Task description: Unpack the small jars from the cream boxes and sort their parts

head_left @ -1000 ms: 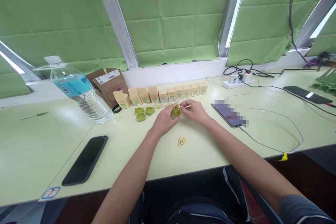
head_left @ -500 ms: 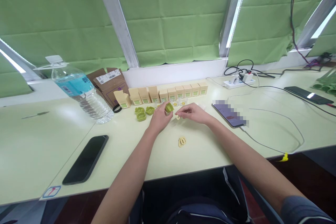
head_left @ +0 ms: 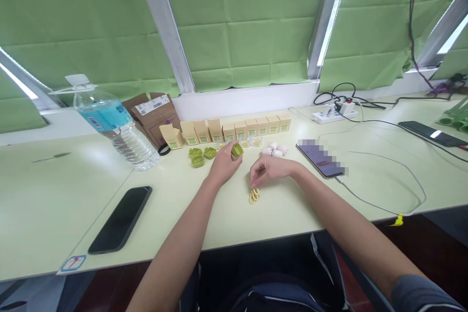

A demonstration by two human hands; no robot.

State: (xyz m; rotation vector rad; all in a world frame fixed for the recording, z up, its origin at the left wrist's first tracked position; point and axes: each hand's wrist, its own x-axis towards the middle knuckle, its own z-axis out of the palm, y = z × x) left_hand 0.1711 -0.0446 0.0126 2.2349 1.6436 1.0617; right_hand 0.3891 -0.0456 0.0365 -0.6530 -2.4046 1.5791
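My left hand [head_left: 224,162] is closed round a small olive-green cup-like case [head_left: 237,149], held just above the table with its far side showing past my fingers. Several matching green cases [head_left: 197,161] lie to the left of that hand. Low over the table, my right hand [head_left: 268,170] pinches with thumb and forefinger at a small heap of pale yellow loops [head_left: 253,197]. The fingertips touch the uppermost loop; how many loops lie there is hard to make out. Behind my right hand sit several small pinkish-white rounded pieces [head_left: 277,152].
A row of small cream boxes [head_left: 229,131] lines the back, with small clear packets [head_left: 256,141] before it. To the left are a large water bottle [head_left: 124,141], a cardboard box [head_left: 155,117] and a black phone [head_left: 120,219]. Another phone [head_left: 320,158] charges at right, near a power strip [head_left: 334,116].
My right hand, with a yellow loop in its fingers, has moved from beside the green case down towards me to the loop heap. The pinkish-white pieces are now uncovered. My left hand keeps its hold.
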